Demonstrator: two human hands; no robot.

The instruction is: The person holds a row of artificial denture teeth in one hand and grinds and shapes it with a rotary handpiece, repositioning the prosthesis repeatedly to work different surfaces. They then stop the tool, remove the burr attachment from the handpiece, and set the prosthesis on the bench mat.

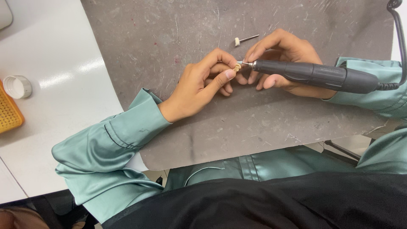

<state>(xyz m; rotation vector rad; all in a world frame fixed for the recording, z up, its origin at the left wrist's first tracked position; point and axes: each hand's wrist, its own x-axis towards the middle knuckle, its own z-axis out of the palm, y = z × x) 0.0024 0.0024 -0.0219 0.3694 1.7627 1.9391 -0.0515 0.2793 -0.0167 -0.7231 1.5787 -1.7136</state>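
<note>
My left hand (202, 84) pinches a tiny cream-coloured piece (237, 67) between thumb and forefinger. My right hand (285, 55) grips a dark grey rotary handpiece (316, 74), and its fine tip touches the small piece. A black coiled cable (398, 34) runs from the handpiece's rear up to the right. Both hands rest over a scuffed grey work mat (178, 38). Both sleeves are of glossy teal fabric.
A spare bit with a small white felt head (245, 40) lies on the mat just above the hands. On the white table (51, 55) at the left stand a white round cap (17, 86) and a yellow perforated tray (8, 113).
</note>
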